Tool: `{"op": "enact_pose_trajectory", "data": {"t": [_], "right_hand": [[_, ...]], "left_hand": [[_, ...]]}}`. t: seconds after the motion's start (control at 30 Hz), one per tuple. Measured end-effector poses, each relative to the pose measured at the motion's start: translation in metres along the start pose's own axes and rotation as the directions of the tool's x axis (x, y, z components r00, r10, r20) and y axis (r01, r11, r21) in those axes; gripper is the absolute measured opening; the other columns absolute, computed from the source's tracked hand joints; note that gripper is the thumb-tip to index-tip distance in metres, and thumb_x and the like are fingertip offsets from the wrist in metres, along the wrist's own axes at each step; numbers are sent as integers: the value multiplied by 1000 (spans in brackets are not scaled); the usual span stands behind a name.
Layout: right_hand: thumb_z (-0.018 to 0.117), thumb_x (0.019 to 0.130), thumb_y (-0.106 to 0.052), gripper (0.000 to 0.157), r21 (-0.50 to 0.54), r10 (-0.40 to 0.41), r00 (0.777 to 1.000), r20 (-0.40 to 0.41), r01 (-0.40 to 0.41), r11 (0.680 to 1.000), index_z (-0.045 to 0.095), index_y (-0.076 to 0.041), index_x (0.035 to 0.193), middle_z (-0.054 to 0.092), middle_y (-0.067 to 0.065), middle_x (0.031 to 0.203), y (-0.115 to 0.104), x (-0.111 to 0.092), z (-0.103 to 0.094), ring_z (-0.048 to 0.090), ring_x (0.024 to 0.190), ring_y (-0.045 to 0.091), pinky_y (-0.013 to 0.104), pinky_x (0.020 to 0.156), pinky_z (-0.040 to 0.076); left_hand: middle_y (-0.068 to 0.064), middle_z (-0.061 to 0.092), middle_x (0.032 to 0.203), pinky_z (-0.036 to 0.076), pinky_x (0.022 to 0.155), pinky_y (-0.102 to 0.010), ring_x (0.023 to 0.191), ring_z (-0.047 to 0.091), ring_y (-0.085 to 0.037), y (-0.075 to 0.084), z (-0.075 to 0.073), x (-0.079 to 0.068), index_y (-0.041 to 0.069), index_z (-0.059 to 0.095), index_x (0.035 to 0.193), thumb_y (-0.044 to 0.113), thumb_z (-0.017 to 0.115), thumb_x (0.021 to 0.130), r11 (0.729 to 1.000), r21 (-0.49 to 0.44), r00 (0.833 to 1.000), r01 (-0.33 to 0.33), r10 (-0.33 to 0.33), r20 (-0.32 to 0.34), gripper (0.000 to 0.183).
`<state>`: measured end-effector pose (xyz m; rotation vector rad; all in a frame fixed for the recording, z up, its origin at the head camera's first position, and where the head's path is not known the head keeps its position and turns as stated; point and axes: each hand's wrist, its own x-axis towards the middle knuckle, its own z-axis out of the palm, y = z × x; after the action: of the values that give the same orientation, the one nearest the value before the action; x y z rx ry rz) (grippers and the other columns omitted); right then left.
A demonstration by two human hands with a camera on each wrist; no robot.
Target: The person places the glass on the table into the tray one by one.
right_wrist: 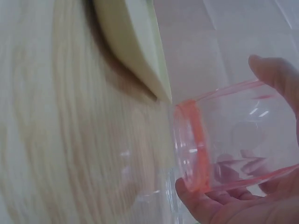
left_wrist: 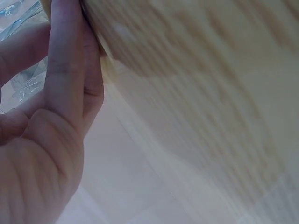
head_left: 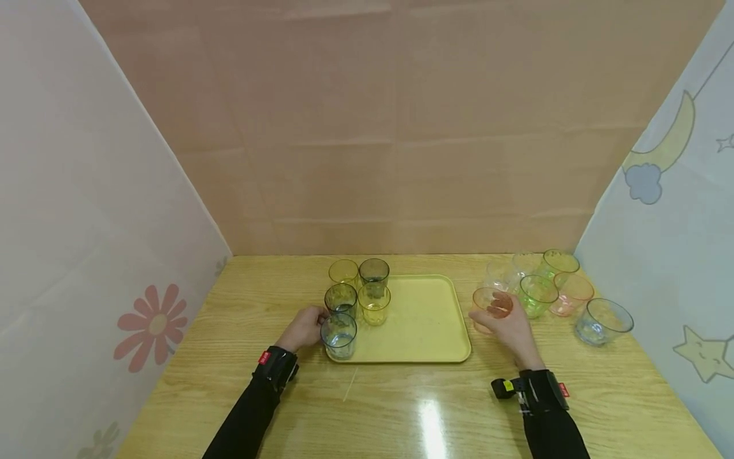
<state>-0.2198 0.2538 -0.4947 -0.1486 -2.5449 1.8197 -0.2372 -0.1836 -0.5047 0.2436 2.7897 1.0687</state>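
Observation:
My right hand [head_left: 510, 325] holds an orange-pink glass [right_wrist: 233, 140] upright beside the tray's right edge, thumb on one side and fingers on the other. My left hand [head_left: 306, 328] is at the left edge of a yellow tray [head_left: 424, 319]; its fingers [left_wrist: 65, 65] seem to grip the rim, their tips partly hidden. Right by that hand, a bluish glass [head_left: 338, 338] stands on the tray's front left corner. Behind it are a dark olive glass [head_left: 341, 299], a yellow glass [head_left: 374, 306], a grey glass [head_left: 374, 273] and another yellow glass [head_left: 343, 273].
Several glasses cluster at the right: green [head_left: 538, 296], pink [head_left: 572, 293], yellow-green [head_left: 561, 262] and clear [head_left: 524, 262]. A bluish clear glass [head_left: 603, 322] stands rightmost. All are on the wooden table [head_left: 378, 408], with a tan backdrop [head_left: 395, 159] behind.

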Motion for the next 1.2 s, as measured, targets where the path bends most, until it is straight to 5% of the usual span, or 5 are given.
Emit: {"op": "enact_pose_trajectory", "data": {"t": [0.37,0.6,0.8,1.2], "right_hand": [[73,89,-22,81,83,-24,999,38,21,996,22,1,147,40,22,143,-3,2,5,48,123,22,10,89,42],[74,87,-17,77,108,-62,997,55,55,993,30,1,147,43,24,141,-6,3,16,44,126,30,9,90,41],[74,87,-13,75,175,-83,993,83,67,982,30,0,146,43,20,141,-11,1,32,50,121,17,14,92,44],[80,82,-17,78,144,-124,983,132,104,984,36,-4,145,46,23,141,-21,1,61,43,130,38,20,89,47]], "left_hand": [[-7,64,84,50,68,-30,77,58,-16,0,0,-1,-7,68,105,-4,63,87,1000,-19,1000,19,-18,14,18],[-8,64,83,49,67,-30,76,57,-16,2,0,-2,-6,68,104,-4,62,88,999,-19,999,31,-30,28,17],[-7,64,83,48,67,-28,76,57,-16,1,1,-3,-6,68,105,-4,62,87,999,-11,999,31,-31,32,19],[-5,63,82,48,67,-29,75,56,-16,1,0,-1,-5,68,104,-3,63,87,999,-37,999,37,-36,31,18]]}}
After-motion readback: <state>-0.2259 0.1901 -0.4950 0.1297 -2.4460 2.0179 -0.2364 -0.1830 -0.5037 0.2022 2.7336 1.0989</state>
